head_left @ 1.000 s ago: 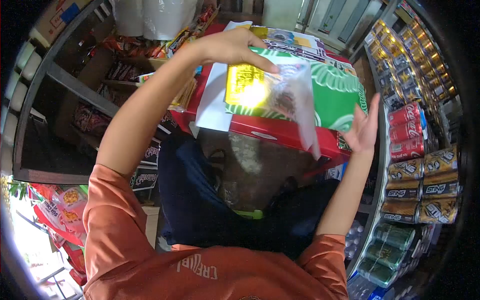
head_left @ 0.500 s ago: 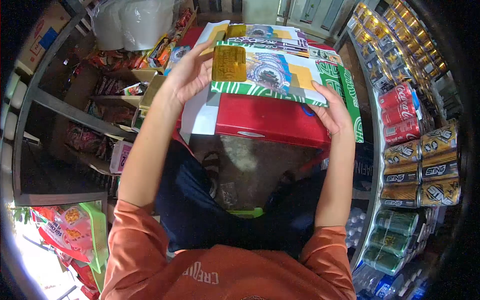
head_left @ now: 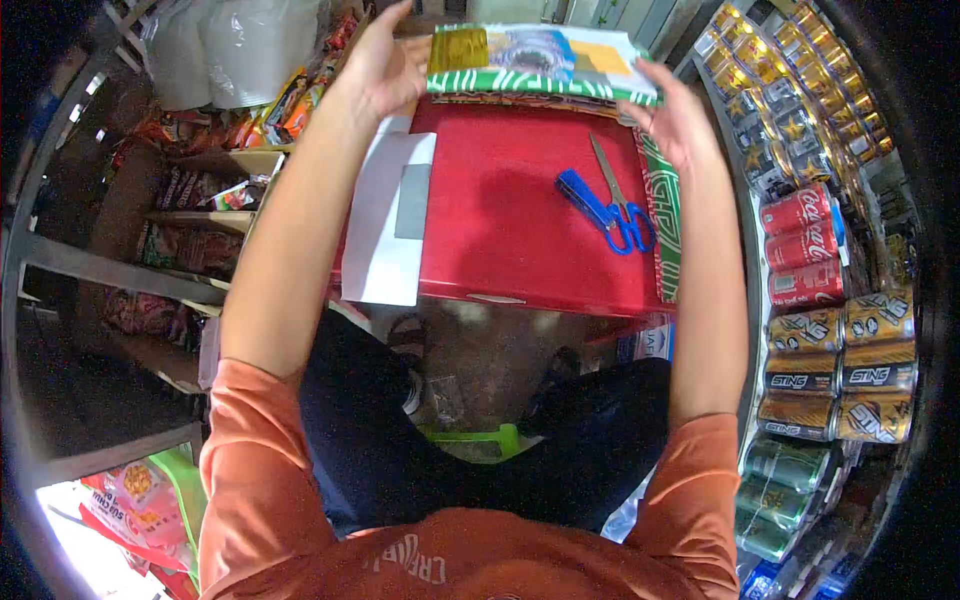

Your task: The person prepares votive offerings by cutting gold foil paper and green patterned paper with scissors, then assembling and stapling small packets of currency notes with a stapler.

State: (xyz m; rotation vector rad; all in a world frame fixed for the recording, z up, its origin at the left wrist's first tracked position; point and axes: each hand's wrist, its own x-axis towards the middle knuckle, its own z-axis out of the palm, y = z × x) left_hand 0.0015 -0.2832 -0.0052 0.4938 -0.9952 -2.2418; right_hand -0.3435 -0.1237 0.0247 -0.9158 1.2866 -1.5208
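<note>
Over the far side of the red table point(head_left: 480, 200) I hold a flat packet with green-and-white patterned edges point(head_left: 590, 62). Its white top carries a gold rectangle and a blue printed picture. My left hand point(head_left: 385, 72) grips the packet's left end, thumb raised and fingers partly hidden. At the right end, my right hand point(head_left: 675, 115) has its thumb on top and fingers beneath. Scissors with blue handles point(head_left: 628, 228) and a blue oblong tool, possibly a stapler point(head_left: 587, 197), lie on the table. Left of them lies a white sheet with a grey patch point(head_left: 380, 265).
Green patterned paper point(head_left: 660, 215) lies along the table's right edge. Shelves on the right hold red cola cans point(head_left: 800, 245), Sting cans point(head_left: 800, 370) and green cans point(head_left: 785, 490). At left stand boxes of snack packets point(head_left: 190, 245) and plastic-wrapped white containers point(head_left: 240, 55).
Both hands have carried the packet away from me, toward the table's far edge. The red tabletop, scissors and blue tool now show where the packet and papers hid them.
</note>
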